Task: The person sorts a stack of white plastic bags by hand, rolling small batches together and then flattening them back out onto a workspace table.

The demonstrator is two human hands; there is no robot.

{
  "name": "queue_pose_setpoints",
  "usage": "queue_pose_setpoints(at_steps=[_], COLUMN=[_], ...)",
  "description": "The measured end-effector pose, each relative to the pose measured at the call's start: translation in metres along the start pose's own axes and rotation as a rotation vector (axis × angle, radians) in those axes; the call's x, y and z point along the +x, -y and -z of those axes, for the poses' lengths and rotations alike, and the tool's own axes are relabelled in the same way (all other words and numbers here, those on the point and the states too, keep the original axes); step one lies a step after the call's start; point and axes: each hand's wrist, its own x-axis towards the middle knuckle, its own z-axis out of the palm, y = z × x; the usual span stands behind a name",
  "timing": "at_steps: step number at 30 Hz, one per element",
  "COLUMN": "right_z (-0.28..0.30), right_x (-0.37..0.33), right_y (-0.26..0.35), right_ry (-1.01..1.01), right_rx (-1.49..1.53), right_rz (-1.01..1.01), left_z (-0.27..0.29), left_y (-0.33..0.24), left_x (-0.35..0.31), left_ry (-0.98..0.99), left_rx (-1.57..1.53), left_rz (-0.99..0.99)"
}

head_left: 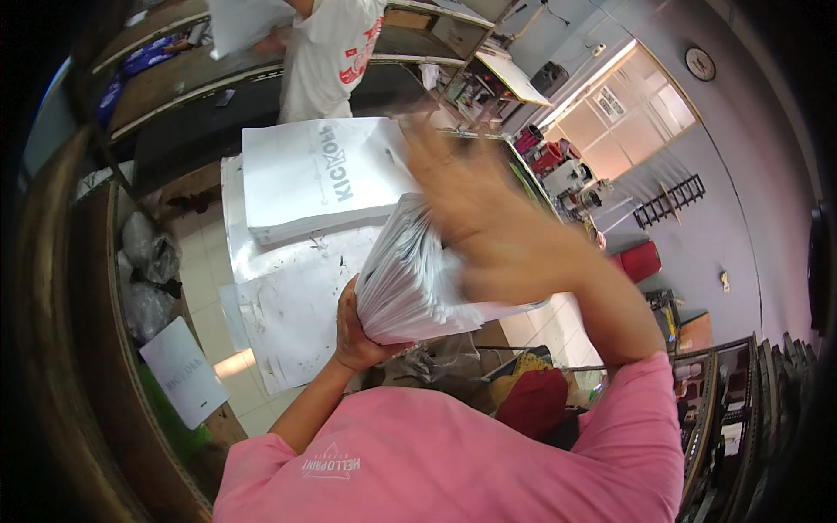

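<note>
A thick stack of white paper sheets (405, 283) is tilted up in front of my chest, its edges fanned apart. Gripping its lower left corner is my left hand (356, 336), fingers closed round it. My right hand (466, 196) passes over the upper right side of this stack, smeared by motion; whether it touches the sheets I cannot tell. Just beyond lies another neat stack of white sheets (288, 179) with grey print on its top sheet. It rests on a pale, scuffed worktable (292, 322).
Across the table stands a person in a white shirt (323, 65), one hand near a white sheet (248, 26). Left are clear plastic bags (148, 253) and a printed sheet (183, 370). Dark racks (732, 410) stand at the right, and colourful cloth (532, 397) lies near my body.
</note>
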Motion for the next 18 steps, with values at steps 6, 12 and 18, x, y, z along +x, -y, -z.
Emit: queue_pose_setpoints(at_steps=[6,12,18], right_z=[-0.018,0.000,0.024], right_x=[0.018,0.021,0.020], right_y=[0.001,0.022,0.024], right_ry=[0.144,0.036,-0.107], right_rx=[-0.096,0.079,0.235], right_rz=[0.016,-0.107,-0.074], left_z=[-0.002,-0.004,0.001], left_y=[0.002,0.005,0.007], left_x=[0.001,-0.004,-0.003], left_ry=[0.009,-0.021,-0.024], left_rx=[0.013,0.017,-0.031], left_rz=[0.009,0.010,0.005])
